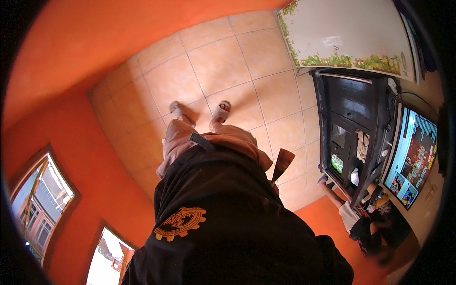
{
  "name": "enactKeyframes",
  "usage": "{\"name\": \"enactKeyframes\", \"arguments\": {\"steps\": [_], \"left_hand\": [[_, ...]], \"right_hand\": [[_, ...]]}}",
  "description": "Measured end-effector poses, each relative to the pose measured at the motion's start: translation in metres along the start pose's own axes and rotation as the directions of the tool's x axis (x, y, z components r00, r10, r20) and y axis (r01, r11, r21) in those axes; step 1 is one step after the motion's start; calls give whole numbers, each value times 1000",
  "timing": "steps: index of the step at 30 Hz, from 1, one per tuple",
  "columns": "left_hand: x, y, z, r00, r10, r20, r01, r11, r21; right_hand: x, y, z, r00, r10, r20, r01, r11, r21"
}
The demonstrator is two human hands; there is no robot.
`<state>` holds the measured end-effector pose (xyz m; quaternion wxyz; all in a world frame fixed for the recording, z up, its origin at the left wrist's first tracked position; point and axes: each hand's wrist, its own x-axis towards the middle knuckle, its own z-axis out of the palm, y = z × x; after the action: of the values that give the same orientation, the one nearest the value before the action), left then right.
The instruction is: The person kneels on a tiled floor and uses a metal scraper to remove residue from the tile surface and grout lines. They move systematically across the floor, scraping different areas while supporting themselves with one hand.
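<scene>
A flat, dark brown tool [283,164], like a spatula or scraper, sticks out past my right hip. It widens toward its far end and narrows toward me. At its narrow end only a small part of my right hand [275,187] shows, closed around it; my shirt hides the rest. My left hand is nowhere in the picture. I stand in a black shirt [237,228] with a yellow gear-shaped print, light trousers [232,135] and grey sandals [222,112].
Tan floor tiles [216,61] lie around my feet, beside an orange wall [104,185] with window openings. To the right stand a white cabinet [346,33] with a leafy border, a black cabinet [351,102] and a lit television [412,159]. Another person [354,221] is at lower right.
</scene>
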<state>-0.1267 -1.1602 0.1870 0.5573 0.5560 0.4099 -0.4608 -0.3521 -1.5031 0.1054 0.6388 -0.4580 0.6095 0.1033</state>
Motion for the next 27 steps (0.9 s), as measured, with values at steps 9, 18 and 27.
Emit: {"name": "enactKeyframes", "arguments": {"steps": [9, 18, 27], "left_hand": [[52, 53, -25, 961, -134, 243, 211, 923, -322], [158, 133, 102, 781, 543, 308, -491, 229, 840], [214, 48, 286, 924, 302, 234, -329, 319, 889]], "right_hand": [[-24, -10, -11, 993, -15, 121, 4, 995, 96], [134, -188, -1, 889, -456, 43, 365, 648, -668], [250, -298, -73, 959, -116, 258, 283, 386, -878]]}}
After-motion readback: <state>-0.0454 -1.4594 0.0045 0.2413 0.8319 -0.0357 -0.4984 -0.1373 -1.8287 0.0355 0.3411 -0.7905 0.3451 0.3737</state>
